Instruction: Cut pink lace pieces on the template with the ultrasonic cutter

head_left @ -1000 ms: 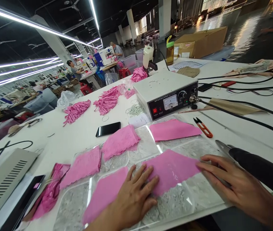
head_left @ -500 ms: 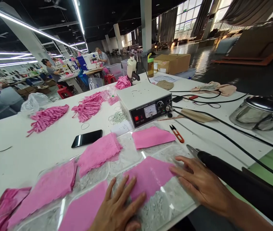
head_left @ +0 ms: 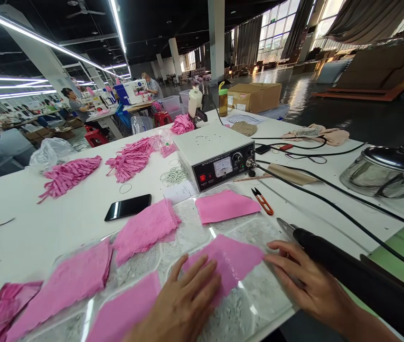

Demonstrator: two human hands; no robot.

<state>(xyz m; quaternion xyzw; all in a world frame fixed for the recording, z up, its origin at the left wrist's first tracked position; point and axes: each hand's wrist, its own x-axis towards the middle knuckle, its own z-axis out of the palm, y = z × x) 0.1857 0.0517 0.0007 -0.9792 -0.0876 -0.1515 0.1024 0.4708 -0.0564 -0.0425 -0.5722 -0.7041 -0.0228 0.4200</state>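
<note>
A pink cut fabric piece (head_left: pixel 232 263) lies flat on a transparent plastic sheet (head_left: pixel 258 232). My left hand (head_left: pixel 187 299) rests on its left part, palm down with fingers stretched. My right hand (head_left: pixel 301 280) is at the piece's right corner, fingers apart; whether the fingertips touch the fabric, I cannot tell. Just behind that hand lies a black-handled tool with a metal tip (head_left: pixel 333 251). Under and left of my left hand is another pink piece (head_left: pixel 126 304). A folded pink piece (head_left: pixel 226 206) sits farther back, and lace-edged pink stacks (head_left: pixel 146 228) lie to the left.
Orange thread snips (head_left: pixel 263 201) lie near a control box with a dial (head_left: pixel 223 166); its black cable (head_left: pixel 315 199) runs right. A phone (head_left: pixel 128 207), bundled pink strips (head_left: pixel 70 175), elastic bands (head_left: pixel 174 175) and a glass pot (head_left: pixel 381 171) are on the table. Other people work at machines behind.
My right hand has shifted slightly right, to the fabric's corner. My left hand has slid a little right, its fingers closer together. The fabric's right corner now reaches farther right.
</note>
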